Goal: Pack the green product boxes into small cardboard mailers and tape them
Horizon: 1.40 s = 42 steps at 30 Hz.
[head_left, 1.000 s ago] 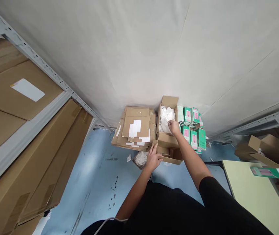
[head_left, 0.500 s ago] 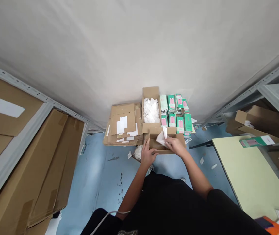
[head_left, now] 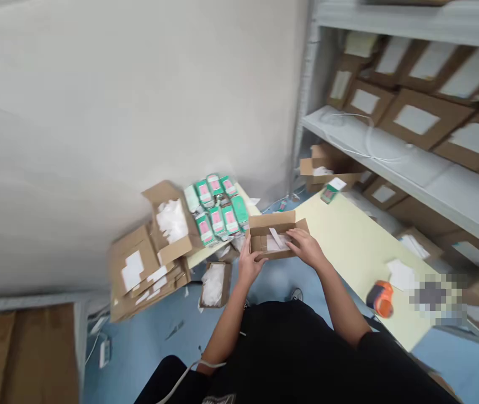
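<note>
Between my hands is an open cardboard box (head_left: 260, 247), its back flap standing up. My left hand (head_left: 249, 264) grips the box's left end, thumb toward the front wall. At the right end, my right hand (head_left: 305, 247) holds the box with its fingers over the rim. Inside lies a folded white paper (head_left: 277, 241), close to my right fingertips. Just left of the box, several green-and-pink packages (head_left: 217, 219) stand in rows. Beyond them sits an open carton (head_left: 184, 246) of crumpled white paper (head_left: 172, 220).
To the right is a pale yellow table (head_left: 340, 241) with an orange tape dispenser-like object (head_left: 382, 298) and a green package (head_left: 332, 191). Behind it stands a metal shelf (head_left: 424, 168) of cardboard boxes. Flattened cardboard (head_left: 134, 280) lies left; a box of white paper (head_left: 214, 285) is lower down.
My view has swung right, and the box has come with my hands away from the packages toward the yellow table. My right hand has let go of the white paper and now grips the box.
</note>
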Available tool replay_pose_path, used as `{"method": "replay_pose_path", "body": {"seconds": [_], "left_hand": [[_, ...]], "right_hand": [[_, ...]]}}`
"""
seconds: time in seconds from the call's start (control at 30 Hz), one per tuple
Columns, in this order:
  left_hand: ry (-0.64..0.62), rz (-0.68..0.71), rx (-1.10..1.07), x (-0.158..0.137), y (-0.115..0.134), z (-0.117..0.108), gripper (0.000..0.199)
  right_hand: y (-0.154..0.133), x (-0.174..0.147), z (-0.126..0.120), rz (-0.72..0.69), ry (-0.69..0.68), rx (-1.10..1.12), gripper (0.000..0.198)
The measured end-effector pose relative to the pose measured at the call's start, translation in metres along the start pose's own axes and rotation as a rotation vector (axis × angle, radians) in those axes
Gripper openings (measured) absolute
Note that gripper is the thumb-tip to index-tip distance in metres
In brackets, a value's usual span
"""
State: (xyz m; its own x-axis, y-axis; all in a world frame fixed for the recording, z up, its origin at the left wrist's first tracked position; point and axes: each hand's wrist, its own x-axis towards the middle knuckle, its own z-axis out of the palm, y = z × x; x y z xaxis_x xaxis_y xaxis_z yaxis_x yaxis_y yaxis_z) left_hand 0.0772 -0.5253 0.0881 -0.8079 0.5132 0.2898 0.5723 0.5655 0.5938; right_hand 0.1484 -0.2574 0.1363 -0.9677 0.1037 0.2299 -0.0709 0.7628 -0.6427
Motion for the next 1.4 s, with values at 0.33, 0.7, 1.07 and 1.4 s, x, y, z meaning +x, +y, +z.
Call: {"method": "replay_pose_path", "body": {"seconds": [0.33, 0.7, 1.07, 1.4], "left_hand": [[-0.294, 0.306, -0.149, 0.083, 0.100, 0.135, 0.018], [-0.710, 0.487, -0.273, 0.171, 0.124, 0.247, 0.016], [-0.937, 0.586, -0.346, 0.288, 0.124, 0.353, 0.011], [-0.776, 0.385, -0.307, 0.340, 0.105, 0.347, 0.050]], "right_hand": [[0.104, -0.115, -0.105, 0.428, 0.424, -0.129, 0.047], [0.144, -0.128, -0.121, 0.757, 0.536, -0.137, 0.052], [0.167, -0.014, -0.130, 0.866, 0.462, -0.160, 0.055], [0.254, 0.096, -0.097, 0.996, 0.592, 0.299, 0.065]]}}
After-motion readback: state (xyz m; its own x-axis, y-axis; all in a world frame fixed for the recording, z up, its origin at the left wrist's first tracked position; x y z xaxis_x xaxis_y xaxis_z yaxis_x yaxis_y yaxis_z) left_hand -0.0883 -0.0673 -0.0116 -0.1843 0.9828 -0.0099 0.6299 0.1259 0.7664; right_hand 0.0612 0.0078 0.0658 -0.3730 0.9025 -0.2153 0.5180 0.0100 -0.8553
